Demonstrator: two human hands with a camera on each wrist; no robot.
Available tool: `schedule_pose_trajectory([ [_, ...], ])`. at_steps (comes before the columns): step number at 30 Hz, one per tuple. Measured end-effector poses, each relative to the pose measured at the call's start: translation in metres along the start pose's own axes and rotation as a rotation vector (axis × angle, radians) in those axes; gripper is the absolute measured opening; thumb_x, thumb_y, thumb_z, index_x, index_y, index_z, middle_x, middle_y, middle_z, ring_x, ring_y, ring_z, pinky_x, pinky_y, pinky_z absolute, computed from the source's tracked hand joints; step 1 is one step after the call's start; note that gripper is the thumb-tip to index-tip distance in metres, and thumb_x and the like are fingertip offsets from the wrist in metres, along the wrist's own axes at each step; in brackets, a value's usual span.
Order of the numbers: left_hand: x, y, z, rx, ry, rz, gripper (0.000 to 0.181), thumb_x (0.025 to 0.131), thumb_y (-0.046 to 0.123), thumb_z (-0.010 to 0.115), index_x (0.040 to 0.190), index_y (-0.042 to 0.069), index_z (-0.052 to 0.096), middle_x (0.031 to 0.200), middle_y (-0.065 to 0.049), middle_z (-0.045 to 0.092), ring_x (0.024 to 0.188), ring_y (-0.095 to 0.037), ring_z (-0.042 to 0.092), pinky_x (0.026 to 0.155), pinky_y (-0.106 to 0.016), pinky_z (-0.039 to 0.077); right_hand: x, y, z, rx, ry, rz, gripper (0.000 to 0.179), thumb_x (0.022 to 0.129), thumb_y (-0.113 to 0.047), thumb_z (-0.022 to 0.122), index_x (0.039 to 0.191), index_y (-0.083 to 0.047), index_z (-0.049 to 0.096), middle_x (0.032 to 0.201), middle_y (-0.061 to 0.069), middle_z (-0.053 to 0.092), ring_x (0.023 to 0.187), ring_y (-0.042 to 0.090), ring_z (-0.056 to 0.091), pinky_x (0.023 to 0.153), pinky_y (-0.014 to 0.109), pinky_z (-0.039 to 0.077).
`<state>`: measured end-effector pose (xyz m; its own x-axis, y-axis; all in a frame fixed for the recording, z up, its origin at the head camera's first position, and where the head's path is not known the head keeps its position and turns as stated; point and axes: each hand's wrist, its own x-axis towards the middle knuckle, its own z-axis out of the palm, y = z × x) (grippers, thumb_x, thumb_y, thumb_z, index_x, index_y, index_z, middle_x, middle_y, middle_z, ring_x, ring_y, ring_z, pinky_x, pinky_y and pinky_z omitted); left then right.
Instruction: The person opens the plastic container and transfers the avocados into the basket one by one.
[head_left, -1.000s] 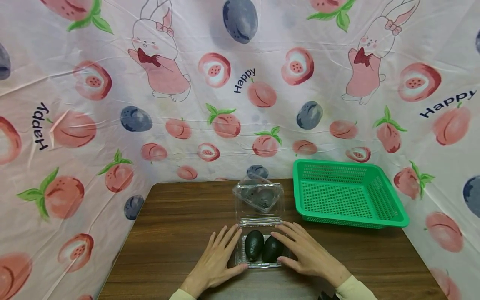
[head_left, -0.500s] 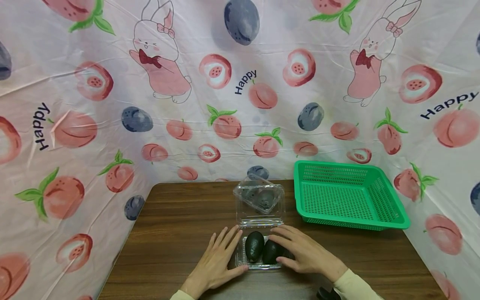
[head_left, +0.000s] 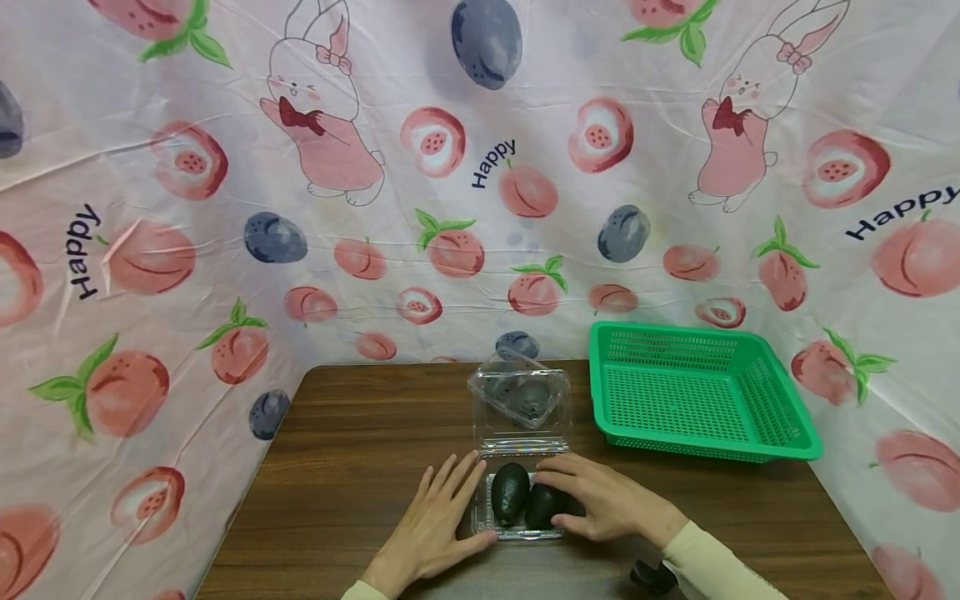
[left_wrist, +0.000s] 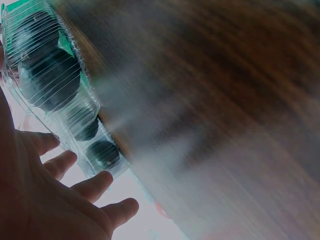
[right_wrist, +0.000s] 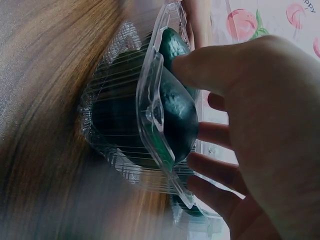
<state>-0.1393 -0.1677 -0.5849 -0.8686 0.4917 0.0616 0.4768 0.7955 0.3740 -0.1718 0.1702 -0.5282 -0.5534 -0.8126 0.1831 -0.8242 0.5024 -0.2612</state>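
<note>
An uncovered clear plastic clamshell box [head_left: 483, 525] stands on the table with its lid [head_left: 487, 442] tipped back. Two dark green avocados [head_left: 510, 493] lie side by side in it. My left hand [head_left: 431, 517] rests along the box's left side, fingers straight and spread, thumb at the near corner. My right hand [head_left: 607, 500] reaches over the right side; its thumb [right_wrist: 200, 67] and bent fingers lie around the right avocado [right_wrist: 177, 117], which is still in the box. In the left wrist view, the left fingers [left_wrist: 95, 187] hold nothing.
Behind the raised lid stands another clear container [head_left: 517, 392], with dark round fruit [left_wrist: 102, 152] in it. A green perforated basket [head_left: 600, 400] sits at the back right of the brown wooden table [head_left: 360, 417]. Fruit-patterned cloth [head_left: 465, 275] hangs around the back and sides.
My right hand has shifted left and inward, its fingers drawing closer around the right avocado. The left hand stays beside the box. The box and basket keep their places.
</note>
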Motion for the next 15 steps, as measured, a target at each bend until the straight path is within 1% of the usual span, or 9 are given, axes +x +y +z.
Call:
schedule_pose_trajectory([
  [6,0.0,0.0,0.001,-0.018,-0.005,-0.004,0.103,0.103,0.079,0.061,0.182,0.023,0.025,0.191,-0.004,0.024,0.172,-0.05,0.031,0.131,-0.083,0.03,0.003,0.002,-0.002,-0.003,-0.075,0.014,0.057,0.102,-0.031,0.084,0.153,-0.01,0.069,0.155,0.012,0.069,0.142,0.029,0.068,0.12,0.056,0.058],
  [11,-0.001,-0.001,0.001,-0.012,-0.001,-0.005,0.104,0.103,0.081,0.06,0.182,0.023,0.027,0.191,-0.003,0.025,0.171,-0.049,0.033,0.129,-0.083,0.032,0.007,0.004,-0.006,0.005,-0.133,0.024,0.057,0.102,-0.031,0.084,0.153,-0.011,0.069,0.155,0.014,0.068,0.142,0.03,0.068,0.118,0.051,0.06],
  [15,-0.001,-0.001,0.001,-0.019,0.001,-0.003,0.104,0.103,0.081,0.06,0.182,0.022,0.027,0.19,-0.003,0.026,0.171,-0.048,0.034,0.129,-0.083,0.033,0.011,0.005,-0.008,0.026,-0.194,0.064,0.057,0.102,-0.032,0.084,0.154,-0.015,0.069,0.158,0.013,0.066,0.144,0.03,0.066,0.118,0.049,0.06],
])
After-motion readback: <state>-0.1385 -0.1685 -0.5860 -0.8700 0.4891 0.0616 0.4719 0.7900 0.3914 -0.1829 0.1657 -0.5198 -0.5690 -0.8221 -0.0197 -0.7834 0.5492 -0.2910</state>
